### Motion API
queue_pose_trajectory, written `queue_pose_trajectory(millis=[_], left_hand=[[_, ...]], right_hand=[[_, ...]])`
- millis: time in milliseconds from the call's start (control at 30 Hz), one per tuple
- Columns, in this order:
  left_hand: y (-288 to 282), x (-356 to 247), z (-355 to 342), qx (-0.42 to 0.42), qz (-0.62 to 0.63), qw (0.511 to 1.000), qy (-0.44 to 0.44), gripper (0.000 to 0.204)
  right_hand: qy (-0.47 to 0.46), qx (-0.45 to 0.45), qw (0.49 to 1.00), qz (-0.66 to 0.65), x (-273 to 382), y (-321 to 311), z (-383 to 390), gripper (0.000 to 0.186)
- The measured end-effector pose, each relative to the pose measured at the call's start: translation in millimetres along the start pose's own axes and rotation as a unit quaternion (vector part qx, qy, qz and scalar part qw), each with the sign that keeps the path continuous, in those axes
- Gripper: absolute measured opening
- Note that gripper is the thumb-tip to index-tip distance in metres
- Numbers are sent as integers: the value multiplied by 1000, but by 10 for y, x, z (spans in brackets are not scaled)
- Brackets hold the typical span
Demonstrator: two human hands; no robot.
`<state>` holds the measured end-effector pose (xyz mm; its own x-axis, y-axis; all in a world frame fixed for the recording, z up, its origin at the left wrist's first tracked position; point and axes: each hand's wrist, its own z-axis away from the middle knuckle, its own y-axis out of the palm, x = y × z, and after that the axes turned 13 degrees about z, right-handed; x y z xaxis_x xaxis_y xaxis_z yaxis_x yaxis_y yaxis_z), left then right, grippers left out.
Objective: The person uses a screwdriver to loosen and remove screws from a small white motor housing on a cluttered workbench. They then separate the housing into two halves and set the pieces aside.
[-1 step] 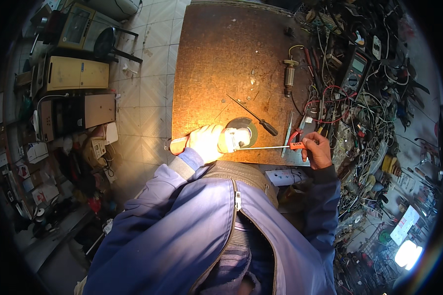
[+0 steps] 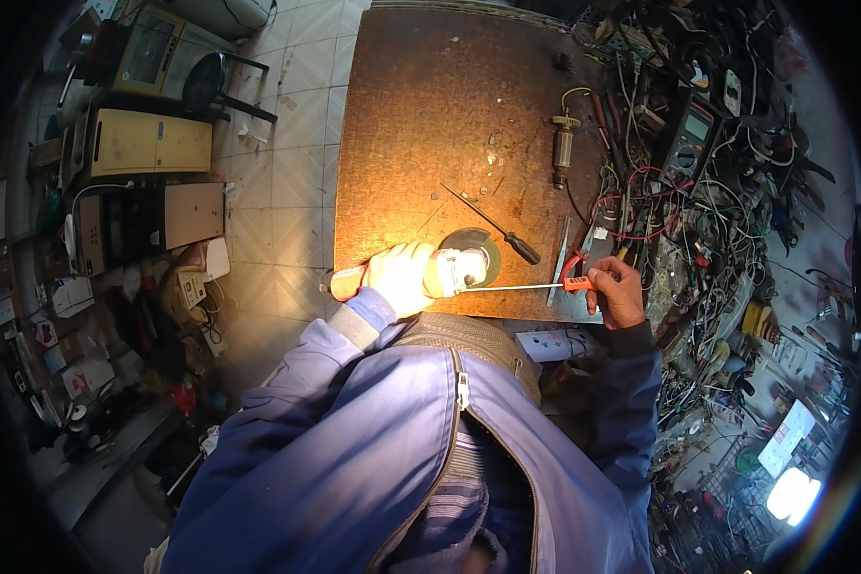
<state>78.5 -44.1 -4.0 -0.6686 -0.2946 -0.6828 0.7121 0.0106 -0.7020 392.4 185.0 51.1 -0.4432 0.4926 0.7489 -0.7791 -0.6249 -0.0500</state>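
Observation:
Near the front edge of the wooden table (image 2: 421, 115), my left hand (image 2: 402, 277) is wrapped round the body of an angle grinder (image 2: 464, 267), brightly lit by a lamp. Its dark disc shows beyond the metal head, and the orange rear end sticks out to the left. My right hand (image 2: 618, 290) grips a screwdriver (image 2: 576, 283) by its orange-red handle. The thin shaft points left and its tip meets the grinder's head; exactly what it touches is too small to tell. A second screwdriver (image 2: 519, 247) with a dark handle lies just beyond the disc.
A motor armature (image 2: 565, 143) lies at the table's right side, with metal tweezers (image 2: 560, 251) nearer me. Tangled cables (image 2: 641, 215), red leads and a multimeter (image 2: 691, 139) crowd the right. Left of the table stand a stool (image 2: 206, 84) and a yellow cabinet (image 2: 153, 142).

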Motion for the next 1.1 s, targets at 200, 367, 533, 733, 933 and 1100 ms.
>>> queue_pose_trajectory(millis=[200,367,533,733,933,1100], left_hand=[[22,5,16,-14,-16,1000,13,48],[72,-42,83,-58,-41,996,51,46],[47,-100,112,-54,-47,996,48,49],[64,-100,137,-50,-53,996,49,41],[32,-97,102,-64,-37,996,56,39],[9,-123,90,-74,-33,995,59,38]], right_hand=[[-54,9,998,35,40,-16,12,11],[-46,-55,997,-11,91,-48,-85,10],[-26,-39,999,10,105,-1,-303,11],[2,-13,1000,27,25,50,-471,11],[-4,6,999,40,122,83,-526,11],[-12,30,998,52,149,30,-640,12]])
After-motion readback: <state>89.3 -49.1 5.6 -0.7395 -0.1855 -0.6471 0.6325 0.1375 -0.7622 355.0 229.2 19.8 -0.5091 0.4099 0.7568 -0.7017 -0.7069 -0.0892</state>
